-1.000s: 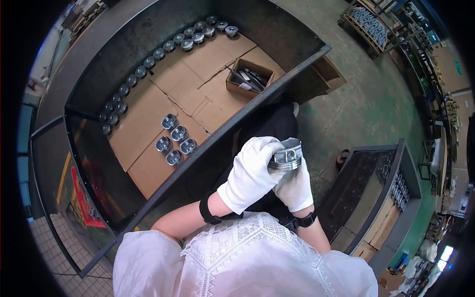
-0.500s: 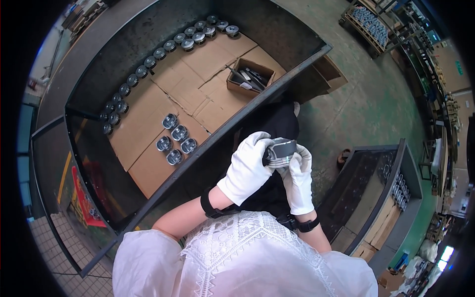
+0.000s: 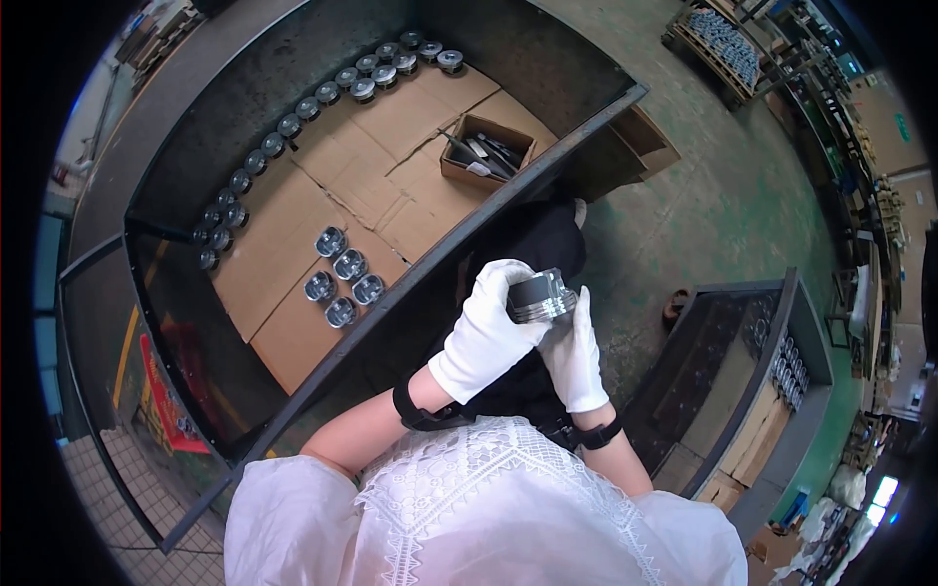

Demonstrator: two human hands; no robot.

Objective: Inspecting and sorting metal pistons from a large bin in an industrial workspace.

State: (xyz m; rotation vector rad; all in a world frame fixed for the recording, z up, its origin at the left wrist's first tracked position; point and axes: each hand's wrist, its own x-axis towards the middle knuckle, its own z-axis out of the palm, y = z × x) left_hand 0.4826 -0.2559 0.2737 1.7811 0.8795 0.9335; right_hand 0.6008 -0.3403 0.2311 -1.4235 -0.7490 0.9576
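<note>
I hold a metal piston (image 3: 539,297) in front of my body, with a dark coated skirt and ring grooves round its lower part. My white-gloved left hand (image 3: 486,327) is closed round its left side. My right hand (image 3: 575,354), gloved too, supports it from below and the right, its thumb upright beside the piston's edge; its other fingers are partly hidden behind it. Several pistons (image 3: 350,265) stand grouped on the cardboard (image 3: 376,200) lining a dark metal tray (image 3: 464,227). Further pistons (image 3: 306,108) form a curved row along its far wall.
Inside the tray, a small cardboard box (image 3: 472,176) holds dark-handled tools. To the right stands a lower metal bin (image 3: 796,322) with cardboard and metal parts. A red container (image 3: 168,396) lies under the frame at left. A pallet of parts (image 3: 725,44) is far right.
The piston has been turned in my hands, its dark skirt now facing left, and moved slightly left. My right thumb has come off its front face to its right edge.
</note>
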